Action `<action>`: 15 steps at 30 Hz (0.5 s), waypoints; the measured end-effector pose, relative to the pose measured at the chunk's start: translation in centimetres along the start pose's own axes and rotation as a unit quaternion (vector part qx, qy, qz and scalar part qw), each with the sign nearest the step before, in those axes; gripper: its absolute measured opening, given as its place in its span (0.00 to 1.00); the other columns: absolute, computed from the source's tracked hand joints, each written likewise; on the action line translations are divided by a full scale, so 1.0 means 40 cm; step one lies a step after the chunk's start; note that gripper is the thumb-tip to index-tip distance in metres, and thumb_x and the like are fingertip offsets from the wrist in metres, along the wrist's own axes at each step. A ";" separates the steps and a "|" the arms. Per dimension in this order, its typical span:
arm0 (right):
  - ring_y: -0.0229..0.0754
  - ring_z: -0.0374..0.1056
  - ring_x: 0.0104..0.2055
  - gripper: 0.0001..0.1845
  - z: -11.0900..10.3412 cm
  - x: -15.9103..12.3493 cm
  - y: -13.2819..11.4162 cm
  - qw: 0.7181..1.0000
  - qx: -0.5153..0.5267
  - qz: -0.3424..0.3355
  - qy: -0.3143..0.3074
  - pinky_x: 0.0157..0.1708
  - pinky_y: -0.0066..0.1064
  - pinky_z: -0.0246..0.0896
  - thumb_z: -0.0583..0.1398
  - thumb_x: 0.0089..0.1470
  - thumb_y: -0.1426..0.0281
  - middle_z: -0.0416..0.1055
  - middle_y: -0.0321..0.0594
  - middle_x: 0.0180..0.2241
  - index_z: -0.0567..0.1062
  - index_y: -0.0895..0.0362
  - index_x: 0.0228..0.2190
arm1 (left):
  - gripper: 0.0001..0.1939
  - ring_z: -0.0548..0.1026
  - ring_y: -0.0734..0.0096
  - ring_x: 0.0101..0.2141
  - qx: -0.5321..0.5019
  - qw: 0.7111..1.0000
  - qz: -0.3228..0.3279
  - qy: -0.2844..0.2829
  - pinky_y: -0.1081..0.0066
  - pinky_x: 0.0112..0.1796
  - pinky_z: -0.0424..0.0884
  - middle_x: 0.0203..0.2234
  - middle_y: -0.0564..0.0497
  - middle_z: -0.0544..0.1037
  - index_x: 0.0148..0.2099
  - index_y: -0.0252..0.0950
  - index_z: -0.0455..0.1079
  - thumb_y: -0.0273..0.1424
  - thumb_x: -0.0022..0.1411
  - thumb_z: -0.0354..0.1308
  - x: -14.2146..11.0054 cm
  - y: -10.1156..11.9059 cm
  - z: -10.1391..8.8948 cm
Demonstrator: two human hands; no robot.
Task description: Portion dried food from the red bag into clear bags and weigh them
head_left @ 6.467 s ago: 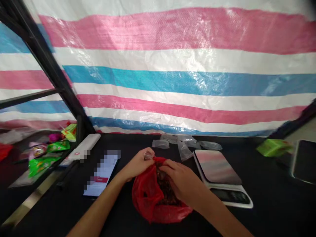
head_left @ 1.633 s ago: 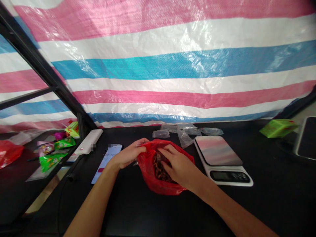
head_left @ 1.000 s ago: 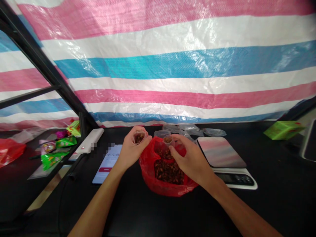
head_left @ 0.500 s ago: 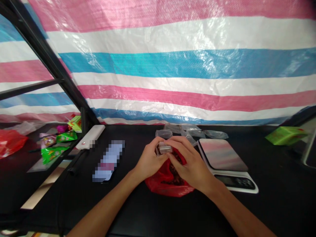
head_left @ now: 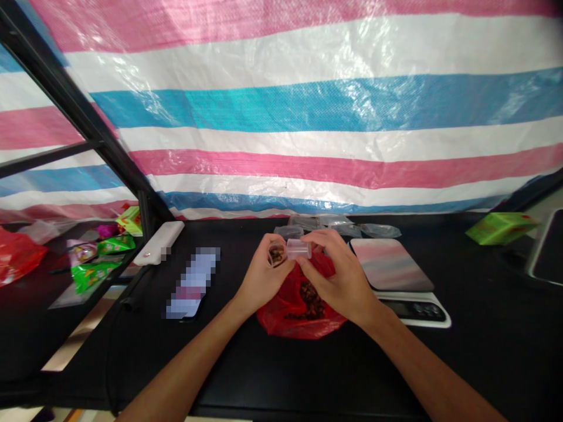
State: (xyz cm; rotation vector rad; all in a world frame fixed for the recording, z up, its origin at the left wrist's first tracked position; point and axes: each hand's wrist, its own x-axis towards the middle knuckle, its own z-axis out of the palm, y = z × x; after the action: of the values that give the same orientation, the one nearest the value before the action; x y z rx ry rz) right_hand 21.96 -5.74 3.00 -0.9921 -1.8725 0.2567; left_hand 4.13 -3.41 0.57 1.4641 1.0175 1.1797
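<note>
Two clear cups [head_left: 298, 249], now end to end, over red bag [head_left: 281, 316]

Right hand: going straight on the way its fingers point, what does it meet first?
The right hand would most likely meet the small cup of brown pieces in the left hand first, just past the clear plastic cup at its fingertips; depth is hard to judge.

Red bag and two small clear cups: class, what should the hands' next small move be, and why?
Probably press the two cups together: the clear cup in the right hand is held end-on to the brown-filled cup in the left hand. Both are above the red plastic bag, which would likely catch any spill.
</note>
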 end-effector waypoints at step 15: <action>0.49 0.69 0.51 0.14 -0.019 0.003 0.004 0.983 -0.069 0.011 -0.168 0.54 0.43 0.60 0.62 0.63 0.63 0.75 0.43 0.48 0.74 0.51 0.49 | 0.19 0.76 0.67 0.39 0.190 0.971 0.106 0.101 0.69 0.42 0.70 0.41 0.51 0.75 0.56 0.42 0.58 0.33 0.66 0.60 -0.013 0.027 -0.038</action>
State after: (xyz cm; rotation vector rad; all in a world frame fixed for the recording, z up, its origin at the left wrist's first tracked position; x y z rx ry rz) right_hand 22.66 -5.73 3.36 -1.1163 -2.2114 0.3273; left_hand 2.59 -3.87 1.65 1.8129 1.3058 1.3613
